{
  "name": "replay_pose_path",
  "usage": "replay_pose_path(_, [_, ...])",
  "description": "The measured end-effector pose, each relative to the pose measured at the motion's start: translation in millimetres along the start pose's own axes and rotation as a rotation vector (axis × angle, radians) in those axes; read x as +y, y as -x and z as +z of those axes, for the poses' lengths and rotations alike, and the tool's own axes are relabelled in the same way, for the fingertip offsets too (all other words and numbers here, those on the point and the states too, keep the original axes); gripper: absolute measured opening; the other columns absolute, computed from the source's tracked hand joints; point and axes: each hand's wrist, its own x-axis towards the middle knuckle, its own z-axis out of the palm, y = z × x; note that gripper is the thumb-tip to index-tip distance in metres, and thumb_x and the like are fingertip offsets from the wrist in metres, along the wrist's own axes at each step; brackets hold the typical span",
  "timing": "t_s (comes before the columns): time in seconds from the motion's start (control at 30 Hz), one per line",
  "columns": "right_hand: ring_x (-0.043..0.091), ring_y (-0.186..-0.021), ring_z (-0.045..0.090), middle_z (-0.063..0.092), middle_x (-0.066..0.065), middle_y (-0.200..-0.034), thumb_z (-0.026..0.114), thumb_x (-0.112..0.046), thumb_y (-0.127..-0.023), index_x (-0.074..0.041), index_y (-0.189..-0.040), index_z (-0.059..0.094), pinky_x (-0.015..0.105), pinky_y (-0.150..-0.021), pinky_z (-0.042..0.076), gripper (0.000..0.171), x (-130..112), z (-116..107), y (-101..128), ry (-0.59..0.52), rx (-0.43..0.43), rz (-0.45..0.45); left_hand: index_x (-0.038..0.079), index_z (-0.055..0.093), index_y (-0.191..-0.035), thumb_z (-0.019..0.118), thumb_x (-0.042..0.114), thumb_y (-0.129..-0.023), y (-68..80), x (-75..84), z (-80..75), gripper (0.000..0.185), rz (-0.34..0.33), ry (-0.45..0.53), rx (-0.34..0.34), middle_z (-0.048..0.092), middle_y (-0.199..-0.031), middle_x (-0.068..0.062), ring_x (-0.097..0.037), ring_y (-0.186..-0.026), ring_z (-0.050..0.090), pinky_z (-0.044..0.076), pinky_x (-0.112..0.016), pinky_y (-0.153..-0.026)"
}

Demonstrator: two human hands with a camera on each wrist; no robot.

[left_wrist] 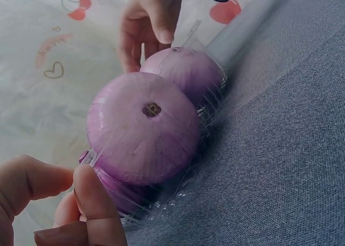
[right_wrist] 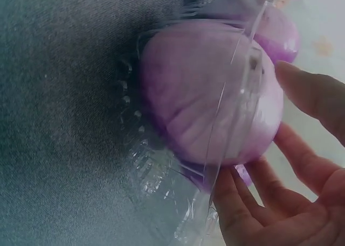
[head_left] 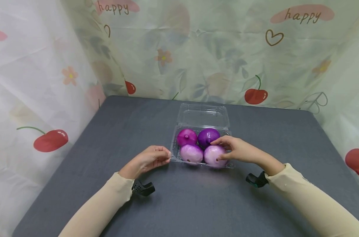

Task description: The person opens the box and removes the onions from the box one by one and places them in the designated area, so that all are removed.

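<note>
A clear plastic clamshell box [head_left: 174, 141] stands on the table with its lid [head_left: 203, 115] folded back, and several purple onions fill it. At the box's front left corner, the thumb and forefinger of my left hand [head_left: 152, 158] pinch the rim. My right hand [head_left: 241, 149] holds the pale front right onion [head_left: 212, 154], thumb at its front and fingers behind. Beside that lies another pale onion [head_left: 191, 153]; behind them are a magenta onion [head_left: 187, 137] and a dark purple onion [head_left: 207, 135]. In the right wrist view, the held onion [right_wrist: 199, 90] shows partly through the box wall.
The dark grey table [head_left: 132, 125] reaches back to a hanging printed curtain [head_left: 191, 59], with more curtain at both sides. Black wrist cameras [head_left: 143, 188] hang below both cuffs, close over the table.
</note>
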Motion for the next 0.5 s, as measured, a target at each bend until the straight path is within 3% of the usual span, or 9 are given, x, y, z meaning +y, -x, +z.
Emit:
replay_pose_path(0.27, [0.032,-0.117,0.057,0.059,0.016,-0.127,0.076,-0.011,-0.081,-0.006,-0.131,0.055,0.045,-0.099,0.049,0.054,-1.2,-0.1,-3.1,0.121,-0.023,-0.018,0.007,0.062,-0.084,0.058,0.002,-0.093,-1.2,-0.1,-1.2,0.011,-0.006,0.007,0.002,0.064,-0.078,-0.003,-0.01,-0.07,0.061,0.055,-0.021,-0.069])
replay_pose_path(0.5, [0.026,-0.107,0.054,0.057,0.011,-0.116,0.079,-0.014,-0.077,-0.011,-0.126,0.058,0.043,-0.091,0.052,0.054,-4.0,3.9,-6.6,0.287,-0.019,-0.065,0.007,0.062,-0.083,0.058,0.001,-0.093,-1.0,-0.5,-0.9,0.012,-0.003,0.003,0.003,0.064,-0.078,-0.003,-0.01,-0.07,0.061,0.055,-0.021,-0.069])
